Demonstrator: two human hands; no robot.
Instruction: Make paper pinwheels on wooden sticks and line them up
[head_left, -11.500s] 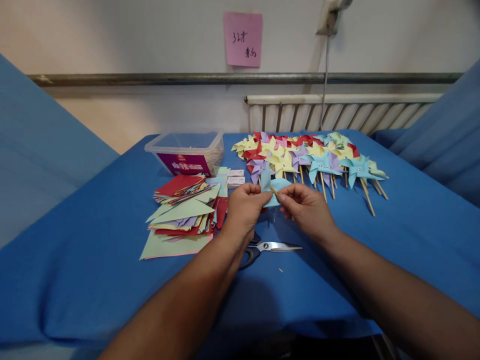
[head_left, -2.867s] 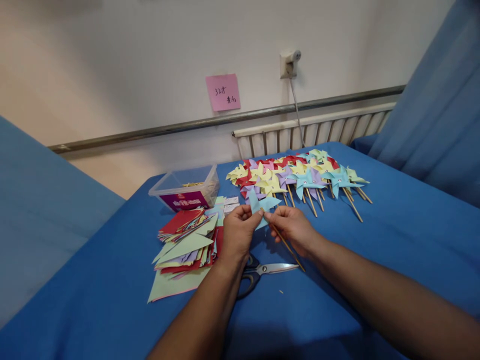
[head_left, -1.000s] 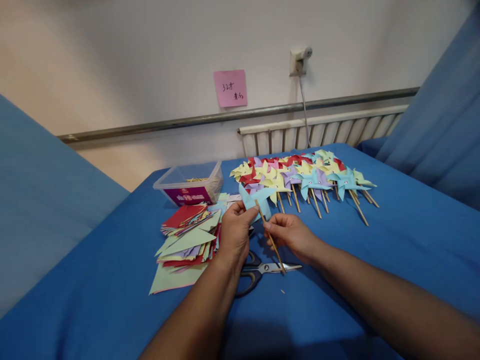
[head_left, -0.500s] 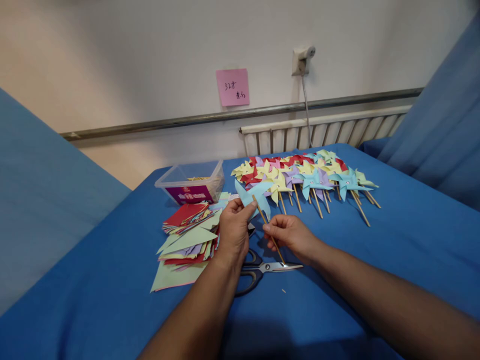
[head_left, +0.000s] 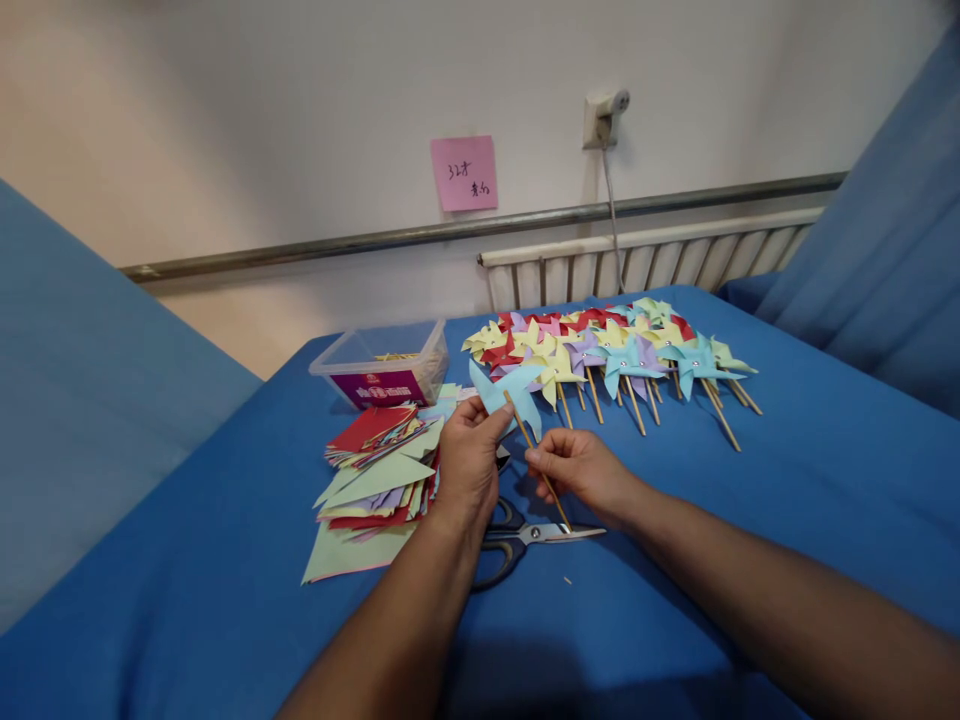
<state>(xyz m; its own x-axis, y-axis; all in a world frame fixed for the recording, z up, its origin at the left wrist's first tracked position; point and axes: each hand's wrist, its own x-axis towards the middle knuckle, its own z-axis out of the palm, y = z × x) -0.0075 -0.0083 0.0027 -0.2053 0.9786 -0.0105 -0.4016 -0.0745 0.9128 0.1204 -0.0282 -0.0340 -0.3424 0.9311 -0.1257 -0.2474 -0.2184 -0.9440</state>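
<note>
Between my hands is a light blue paper pinwheel (head_left: 517,386), its back turned toward me. My left hand (head_left: 471,445) is closed on it, with the thumb over the top of its thin wooden stick (head_left: 556,500). Lower down, my right hand (head_left: 581,468) pinches the same stick between thumb and fingers. The stick slants down to the right, its lower end over the blades of the dark-handled scissors (head_left: 536,534), which lie on the blue cloth. Whether the stick touches the blades I cannot tell.
Left of my hands is a stack of coloured paper (head_left: 375,490). Behind it stands a clear plastic box (head_left: 375,365) holding thin sticks. Several pinwheels (head_left: 626,362) lie at the back right. A small scrap (head_left: 568,580) lies on the blue cloth (head_left: 675,640) near the scissors.
</note>
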